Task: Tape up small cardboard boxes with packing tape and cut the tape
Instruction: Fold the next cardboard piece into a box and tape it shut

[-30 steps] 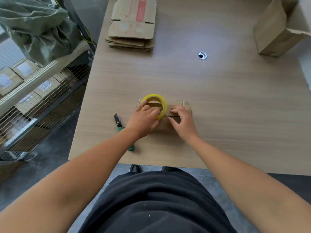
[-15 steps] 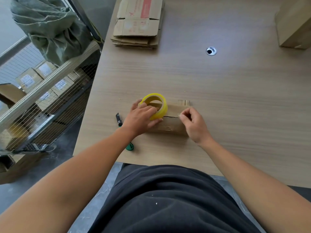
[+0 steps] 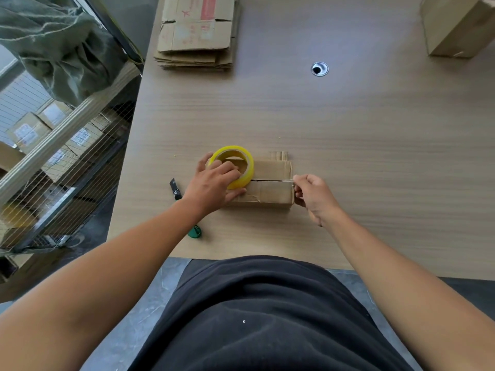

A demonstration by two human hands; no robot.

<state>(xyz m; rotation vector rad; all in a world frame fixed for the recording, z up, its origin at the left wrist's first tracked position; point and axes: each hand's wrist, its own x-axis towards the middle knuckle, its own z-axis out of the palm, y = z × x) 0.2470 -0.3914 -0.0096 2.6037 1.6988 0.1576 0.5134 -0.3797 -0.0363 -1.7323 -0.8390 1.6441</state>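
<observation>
**Small cardboard box (image 3: 270, 192), taping stage.** The box is shown lying near the front edge of the table (image 3: 348, 145), directly ahead of the person, with its two top flaps closed and their seam running left to right. A yellow tape roll (image 3: 241, 181) is stood on edge at the left end of the box top and is gripped by the left hand (image 3: 214, 184), whose fingers are curled over the ring. A thin strip of tape (image 3: 284, 180) is seen stretched along the seam; its free end is pinched between thumb and fingertips of the right hand (image 3: 314, 198) at the right edge of the box.

The step in hand is judged to be the laying of tape over the seam; no cut is yet made. The next move would call for the free end to be folded down and pressed onto the right side wall, after which the strip must be smoothed and severed at the roll.

A utility knife (image 3: 175, 190) is laid on the table just left of the box, partly hidden by the left forearm. Farther off, a stack of flattened cartons (image 3: 195, 33) and a larger box (image 3: 455, 25) are seen at the far edge.
</observation>
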